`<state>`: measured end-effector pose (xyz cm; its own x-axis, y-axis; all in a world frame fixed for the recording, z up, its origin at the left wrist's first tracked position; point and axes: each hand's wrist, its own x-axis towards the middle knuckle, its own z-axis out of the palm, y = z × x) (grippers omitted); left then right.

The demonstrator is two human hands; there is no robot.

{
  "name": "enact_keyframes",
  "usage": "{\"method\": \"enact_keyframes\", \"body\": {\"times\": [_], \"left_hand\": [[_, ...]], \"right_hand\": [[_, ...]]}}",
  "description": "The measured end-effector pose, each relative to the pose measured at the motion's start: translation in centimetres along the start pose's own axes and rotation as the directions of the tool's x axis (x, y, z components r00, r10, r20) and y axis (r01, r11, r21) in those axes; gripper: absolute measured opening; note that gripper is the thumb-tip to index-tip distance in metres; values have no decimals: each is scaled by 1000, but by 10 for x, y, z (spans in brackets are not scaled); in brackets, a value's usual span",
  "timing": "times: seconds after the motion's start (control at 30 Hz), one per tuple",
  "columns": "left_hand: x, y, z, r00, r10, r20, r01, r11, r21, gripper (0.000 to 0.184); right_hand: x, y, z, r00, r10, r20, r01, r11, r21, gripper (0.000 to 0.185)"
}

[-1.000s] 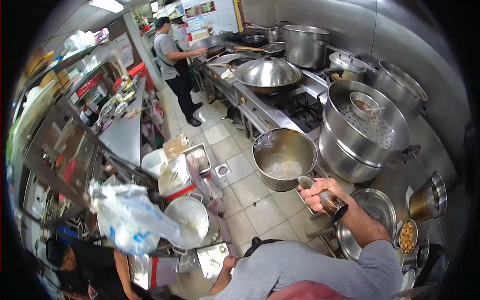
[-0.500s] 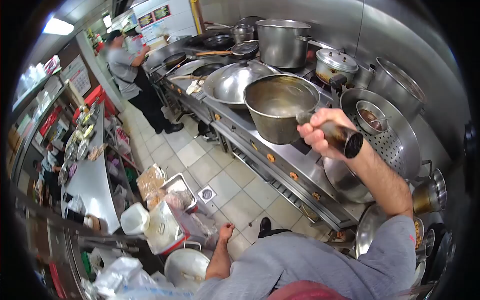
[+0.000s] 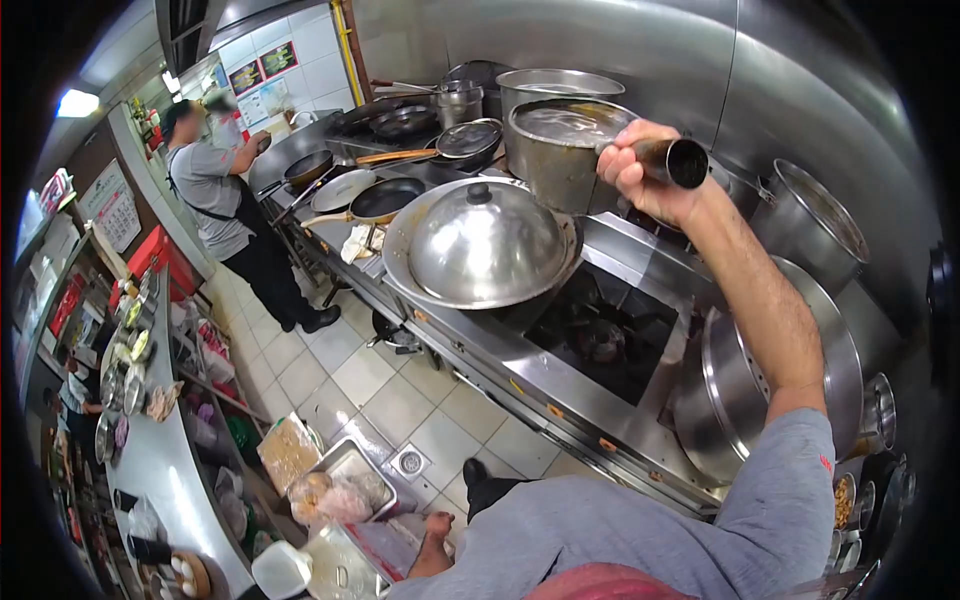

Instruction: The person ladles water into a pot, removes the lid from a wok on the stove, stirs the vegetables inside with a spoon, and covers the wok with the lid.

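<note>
The right hand has its grip closed around the thick, dark, scorched cylindrical handle of a deep, round, dull-metal pot, whose rim looks about level. The pot is held out over the back part of the stainless-steel stove, overlapping in view a tall, wide, silvery stockpot behind it; its inside gleams, though what it contains cannot be told. Just in front and to the left, a shiny domed steel lid with a black knob sits in a broad round metal wok. Nearer, a black open burner shows its grate. Under the right forearm stands a large, round, silver steamer. The left hand hangs low with fingers curled, and whether its grip holds anything cannot be told; nearby are clear plastic bags in a rectangular metal tray. Farther along the stove lie a black frying pan with a wooden handle and a crumpled pale cloth. Beyond, another person in a grey shirt and black apron stands at its far end. Across the tiled floor runs a long steel bench bearing metal bowls.
</note>
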<state>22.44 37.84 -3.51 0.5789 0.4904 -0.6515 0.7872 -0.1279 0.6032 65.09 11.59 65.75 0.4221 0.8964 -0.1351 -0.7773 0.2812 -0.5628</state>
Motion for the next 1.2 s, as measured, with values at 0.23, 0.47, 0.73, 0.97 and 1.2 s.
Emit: {"method": "enact_keyframes", "body": {"times": [0.23, 0.47, 0.73, 0.97, 1.2], "left_hand": [[89, 40, -99, 956, 216, 197, -261, 934, 243, 28], [162, 83, -180, 913, 380, 146, -407, 834, 372, 22], [202, 110, -173, 994, -102, -27, 97, 986, -134, 20], [197, 108, -173, 896, 246, 369, -437, 627, 644, 29], [204, 105, -170, 974, 130, 185, -206, 848, 489, 25]], "right_hand": [[108, -80, 10, 953, -273, -134, 271, 962, -35, 14], [187, -172, 10, 867, -479, -140, 469, 878, -98, 16], [240, -257, -15, 784, -603, -146, 598, 797, -81, 18], [267, -304, -57, 770, -625, -132, 607, 780, -155, 20], [274, -325, -96, 733, -665, -145, 619, 740, -265, 22]]}}
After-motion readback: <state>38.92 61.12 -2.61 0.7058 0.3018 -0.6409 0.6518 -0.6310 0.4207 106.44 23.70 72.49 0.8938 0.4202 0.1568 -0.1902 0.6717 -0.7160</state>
